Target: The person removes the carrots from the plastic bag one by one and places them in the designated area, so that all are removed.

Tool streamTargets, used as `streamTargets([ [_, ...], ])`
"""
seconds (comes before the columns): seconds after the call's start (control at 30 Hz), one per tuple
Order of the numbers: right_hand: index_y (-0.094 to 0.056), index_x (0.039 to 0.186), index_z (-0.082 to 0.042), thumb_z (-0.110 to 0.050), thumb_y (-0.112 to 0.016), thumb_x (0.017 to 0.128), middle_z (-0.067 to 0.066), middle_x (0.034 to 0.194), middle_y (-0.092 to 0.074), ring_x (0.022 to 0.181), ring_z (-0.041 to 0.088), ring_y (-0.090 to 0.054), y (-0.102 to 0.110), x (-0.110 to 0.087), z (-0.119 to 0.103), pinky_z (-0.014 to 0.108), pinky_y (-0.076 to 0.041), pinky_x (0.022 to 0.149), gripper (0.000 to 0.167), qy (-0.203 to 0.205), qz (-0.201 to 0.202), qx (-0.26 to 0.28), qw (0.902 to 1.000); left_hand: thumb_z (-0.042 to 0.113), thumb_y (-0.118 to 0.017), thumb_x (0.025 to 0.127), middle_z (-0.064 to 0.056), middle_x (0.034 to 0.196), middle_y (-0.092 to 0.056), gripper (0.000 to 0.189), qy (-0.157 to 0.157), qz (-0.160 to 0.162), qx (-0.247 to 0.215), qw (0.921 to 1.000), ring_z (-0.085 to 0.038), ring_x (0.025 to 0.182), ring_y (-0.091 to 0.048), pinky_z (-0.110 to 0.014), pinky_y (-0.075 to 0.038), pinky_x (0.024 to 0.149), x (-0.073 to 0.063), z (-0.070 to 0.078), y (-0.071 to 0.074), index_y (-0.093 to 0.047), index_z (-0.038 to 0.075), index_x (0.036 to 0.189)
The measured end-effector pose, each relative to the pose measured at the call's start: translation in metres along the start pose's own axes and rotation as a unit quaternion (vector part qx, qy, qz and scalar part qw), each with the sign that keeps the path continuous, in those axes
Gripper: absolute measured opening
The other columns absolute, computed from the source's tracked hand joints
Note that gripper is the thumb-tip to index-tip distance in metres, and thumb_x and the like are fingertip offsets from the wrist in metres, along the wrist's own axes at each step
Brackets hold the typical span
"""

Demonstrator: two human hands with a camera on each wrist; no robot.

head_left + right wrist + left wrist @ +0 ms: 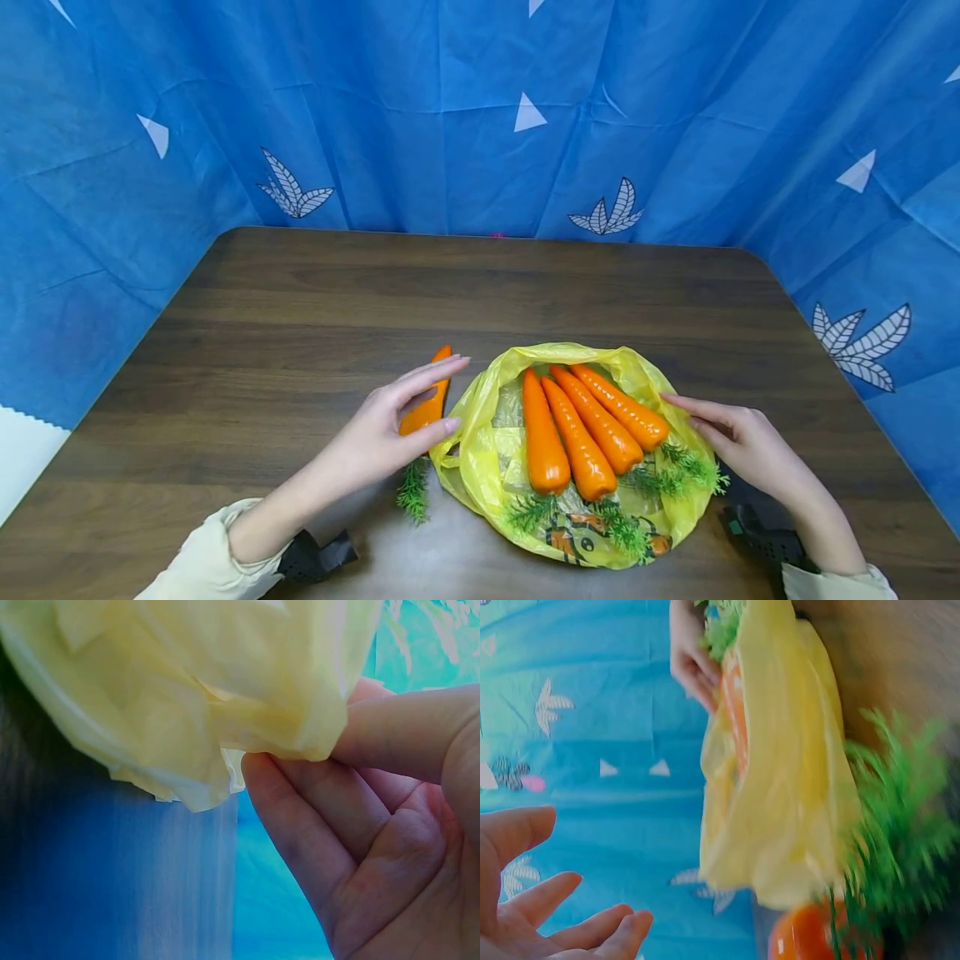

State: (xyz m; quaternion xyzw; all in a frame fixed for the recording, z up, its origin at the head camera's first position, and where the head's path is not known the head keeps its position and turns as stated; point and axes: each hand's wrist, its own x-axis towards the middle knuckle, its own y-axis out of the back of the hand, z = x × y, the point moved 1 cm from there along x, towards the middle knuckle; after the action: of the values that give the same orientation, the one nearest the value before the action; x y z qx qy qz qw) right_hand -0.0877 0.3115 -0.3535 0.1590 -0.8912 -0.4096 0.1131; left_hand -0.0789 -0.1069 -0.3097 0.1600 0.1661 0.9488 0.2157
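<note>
A yellow plastic bag [477, 467] lies spread open on the table, its mouth facing up. Several orange carrots [547, 450] with green leafy tops [678, 473] lie side by side inside it. Another carrot [424, 414] is outside, just left of the bag, partly hidden by my left hand [378, 423]. The left hand hovers there with thumb and fingers spread; in the left wrist view the fingers hold nothing. On the bag's right side, my right hand [753, 446] pinches the rim. The right wrist view shows the yellow film [277, 712] between thumb and fingers [300, 817].
A brown wooden table [337, 308] extends beyond the bag to its rounded far corners. Blue patterned curtains [450, 108] surround the far and side edges. Black wrist straps [315, 557] sit below both hands.
</note>
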Motion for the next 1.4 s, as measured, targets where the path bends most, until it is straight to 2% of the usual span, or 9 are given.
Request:
streamTargets([
  [0.17, -0.058, 0.126, -0.001, 0.01, -0.055, 0.089, 0.02, 0.104, -0.063, 0.039, 0.007, -0.03, 0.0, 0.0, 0.0, 0.022, -0.035, 0.038, 0.039, 0.005, 0.002, -0.001, 1.0, 0.013, -0.069, 0.086, -0.005, 0.142, -0.04, 0.055, -0.021, -0.025, 0.019, 0.9993, -0.018, 0.131, -0.033, -0.043, -0.032, 0.101, 0.008, -0.001, -0.025, -0.049, 0.013, 0.137],
  [0.3, -0.058, 0.126, -0.002, 0.009, -0.055, 0.089, 0.019, 0.103, -0.063, 0.039, 0.007, -0.031, 0.0, 0.0, 0.0, 0.022, -0.035, 0.039, 0.039, 0.005, 0.002, -0.002, 1.0, 0.016, -0.069, 0.086, -0.006, 0.144, -0.037, 0.056, -0.01, -0.068, 0.053, 0.9962, -0.02, 0.132, -0.032, -0.048, -0.029, 0.103, 0.012, -0.006, -0.046, -0.048, 0.016, 0.138],
  [0.47, -0.058, 0.127, -0.002, 0.009, -0.055, 0.09, 0.019, 0.103, -0.064, 0.039, 0.006, -0.031, -0.001, -0.001, 0.001, 0.022, -0.035, 0.039, 0.039, 0.004, 0.0, -0.002, 1.0, 0.027, -0.066, 0.088, -0.007, 0.15, -0.026, 0.061, 0.033, -0.153, 0.117, 0.9808, -0.028, 0.132, -0.031, -0.053, -0.03, 0.1, 0.011, -0.01, -0.067, -0.04, 0.022, 0.143],
  [0.57, -0.058, 0.127, -0.002, 0.009, -0.055, 0.089, 0.019, 0.104, -0.063, 0.039, 0.006, -0.031, -0.001, -0.002, 0.001, 0.022, -0.036, 0.039, 0.039, 0.004, -0.001, -0.001, 1.0, 0.032, -0.063, 0.09, -0.007, 0.152, -0.019, 0.062, 0.048, -0.184, 0.132, 0.9728, -0.03, 0.132, -0.029, -0.055, -0.031, 0.099, 0.011, -0.011, -0.076, -0.036, 0.026, 0.145],
  [0.73, -0.058, 0.127, -0.003, 0.009, -0.055, 0.089, 0.019, 0.104, -0.064, 0.039, 0.006, -0.03, -0.001, -0.001, 0.001, 0.022, -0.036, 0.039, 0.039, 0.009, 0.003, -0.003, 1.0, 0.035, -0.062, 0.09, -0.009, 0.152, -0.018, 0.061, 0.059, -0.189, 0.138, 0.9705, -0.031, 0.133, -0.027, -0.055, -0.031, 0.099, 0.011, -0.015, -0.085, -0.036, 0.03, 0.145],
  [0.97, -0.058, 0.127, -0.003, 0.009, -0.054, 0.089, 0.019, 0.104, -0.064, 0.039, 0.006, -0.031, -0.001, -0.001, 0.002, 0.022, -0.036, 0.039, 0.04, 0.015, 0.005, -0.003, 0.9999, 0.034, -0.065, 0.088, -0.014, 0.152, -0.015, 0.06, 0.085, -0.171, 0.144, 0.9709, -0.032, 0.133, -0.026, -0.055, -0.032, 0.098, 0.009, -0.021, -0.094, -0.04, 0.032, 0.143],
  [1.2, -0.058, 0.127, -0.005, 0.009, -0.055, 0.089, 0.017, 0.102, -0.064, 0.039, 0.006, -0.031, -0.001, 0.0, 0.002, 0.022, -0.035, 0.038, 0.041, 0.016, 0.005, -0.008, 0.9998, 0.035, -0.064, 0.089, -0.016, 0.149, -0.022, 0.062, 0.081, -0.174, 0.156, 0.9689, -0.03, 0.137, -0.016, -0.056, -0.026, 0.102, 0.009, -0.022, -0.099, -0.037, 0.034, 0.144],
  [1.4, -0.059, 0.126, -0.005, 0.011, -0.055, 0.088, 0.018, 0.102, -0.064, 0.039, 0.005, -0.03, -0.002, 0.0, 0.002, 0.022, -0.035, 0.038, 0.041, 0.019, 0.008, -0.015, 0.9997, 0.035, -0.063, 0.089, -0.017, 0.147, -0.028, 0.062, 0.078, -0.176, 0.162, 0.9678, -0.031, 0.137, -0.016, -0.055, -0.027, 0.101, 0.009, -0.023, -0.102, -0.035, 0.035, 0.145],
])
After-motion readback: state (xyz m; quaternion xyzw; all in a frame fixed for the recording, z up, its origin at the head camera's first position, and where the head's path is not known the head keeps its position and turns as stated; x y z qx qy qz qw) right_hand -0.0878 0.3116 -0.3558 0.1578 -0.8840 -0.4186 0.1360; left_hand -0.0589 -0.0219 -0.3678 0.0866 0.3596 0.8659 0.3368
